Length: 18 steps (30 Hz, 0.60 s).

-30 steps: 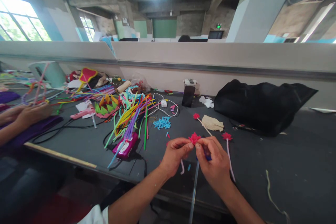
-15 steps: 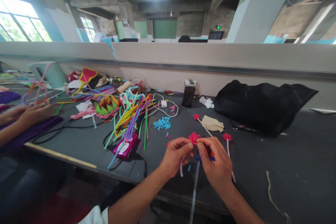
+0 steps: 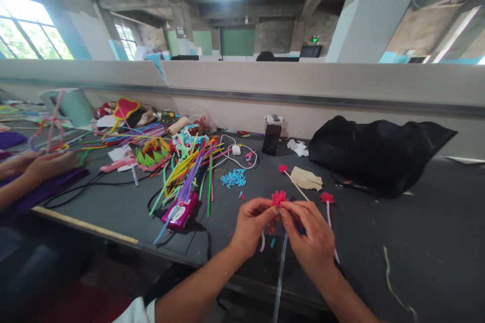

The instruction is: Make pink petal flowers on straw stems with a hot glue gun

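Observation:
A red pipe-cleaner flower [image 3: 279,198] is between my two hands above the table's front part. My left hand [image 3: 253,224] pinches it at the base, and a pale pink stem [image 3: 262,242] hangs below those fingers. My right hand [image 3: 312,229] presses its thumb and fingertips to the flower's right underside. Beneath the right hand lies a blue tool, mostly hidden, with a long clear rod [image 3: 280,275] running toward me. Two more red flowers on pale stems lie beyond, one flower [image 3: 283,168] at the back and another flower [image 3: 327,197] at the right.
Colourful pipe cleaners [image 3: 185,176] lie across a purple device [image 3: 180,214] at the left. Cut blue pieces [image 3: 233,177] sit behind my hands. A phone [image 3: 272,139] leans upright near a black bag [image 3: 379,154]. Another person's hands [image 3: 49,166] work at far left.
My right fingertips have shifted slightly left, closer to my left fingertips under the flower. The flower is turned a little, its petals more upright. My left hand has barely moved.

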{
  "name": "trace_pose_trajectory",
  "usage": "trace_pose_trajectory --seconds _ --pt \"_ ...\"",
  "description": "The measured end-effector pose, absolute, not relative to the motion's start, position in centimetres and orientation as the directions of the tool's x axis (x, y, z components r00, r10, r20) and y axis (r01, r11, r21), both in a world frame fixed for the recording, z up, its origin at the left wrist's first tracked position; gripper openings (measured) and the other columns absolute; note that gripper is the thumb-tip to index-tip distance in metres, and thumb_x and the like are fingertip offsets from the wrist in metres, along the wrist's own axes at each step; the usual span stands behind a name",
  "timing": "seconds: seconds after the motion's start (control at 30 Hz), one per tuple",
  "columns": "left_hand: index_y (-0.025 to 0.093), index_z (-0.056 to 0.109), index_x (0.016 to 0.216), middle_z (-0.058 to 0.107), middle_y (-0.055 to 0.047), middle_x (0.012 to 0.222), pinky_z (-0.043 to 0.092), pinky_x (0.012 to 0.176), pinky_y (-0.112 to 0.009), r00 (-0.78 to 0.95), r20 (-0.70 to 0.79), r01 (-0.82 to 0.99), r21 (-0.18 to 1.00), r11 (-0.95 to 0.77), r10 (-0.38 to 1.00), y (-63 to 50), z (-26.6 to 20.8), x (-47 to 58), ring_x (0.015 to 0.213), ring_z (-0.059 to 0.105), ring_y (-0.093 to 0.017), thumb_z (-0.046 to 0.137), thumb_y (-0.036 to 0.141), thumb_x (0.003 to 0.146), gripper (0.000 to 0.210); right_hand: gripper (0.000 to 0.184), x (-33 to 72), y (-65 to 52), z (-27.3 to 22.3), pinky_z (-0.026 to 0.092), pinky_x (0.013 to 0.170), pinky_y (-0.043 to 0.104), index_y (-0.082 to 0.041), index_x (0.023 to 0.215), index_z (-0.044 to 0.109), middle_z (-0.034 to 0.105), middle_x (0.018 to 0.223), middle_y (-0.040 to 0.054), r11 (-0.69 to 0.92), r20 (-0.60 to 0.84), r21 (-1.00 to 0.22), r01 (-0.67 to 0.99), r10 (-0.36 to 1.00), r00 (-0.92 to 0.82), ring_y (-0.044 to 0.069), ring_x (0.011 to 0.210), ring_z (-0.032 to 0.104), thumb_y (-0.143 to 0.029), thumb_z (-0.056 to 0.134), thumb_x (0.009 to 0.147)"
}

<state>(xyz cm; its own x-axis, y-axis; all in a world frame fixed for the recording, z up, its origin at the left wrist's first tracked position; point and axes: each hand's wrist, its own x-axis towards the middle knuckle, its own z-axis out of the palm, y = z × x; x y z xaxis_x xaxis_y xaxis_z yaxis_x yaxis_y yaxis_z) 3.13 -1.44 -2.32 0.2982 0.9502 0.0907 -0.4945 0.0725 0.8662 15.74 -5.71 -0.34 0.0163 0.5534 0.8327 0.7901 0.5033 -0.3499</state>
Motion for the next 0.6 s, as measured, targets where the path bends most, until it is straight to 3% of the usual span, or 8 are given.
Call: trace_pose_trajectory --seconds 0.3,0.6 --pt "0.014 0.073 0.073 0.062 0.002 0.055 0.037 0.043 -0.017 0.275 0.103 -0.413 0.911 0.021 0.956 -1.58 -2.10 3.17 0.044 0.046 -0.005 0.082 0.032 0.067 0.021 0.007 15.84 -5.96 0.31 0.045 0.061 0.025 -0.020 0.087 0.061 0.060 0.079 0.0011 0.473 0.756 -0.472 0.744 0.652 0.065 0.013 0.068 0.056 -0.019 0.055 0.090" --pt "0.014 0.072 0.073 0.061 0.003 0.056 0.034 0.045 -0.017 0.248 0.153 -0.387 0.921 -0.047 0.957 -1.67 -2.27 3.26 0.046 0.044 -0.005 0.083 0.032 0.066 0.022 0.009 15.91 -6.32 0.55 0.043 0.063 0.026 -0.020 0.083 0.058 0.057 0.078 0.0006 0.481 0.737 -0.501 0.720 0.673 0.063 0.013 0.068 0.054 -0.018 0.053 0.090"
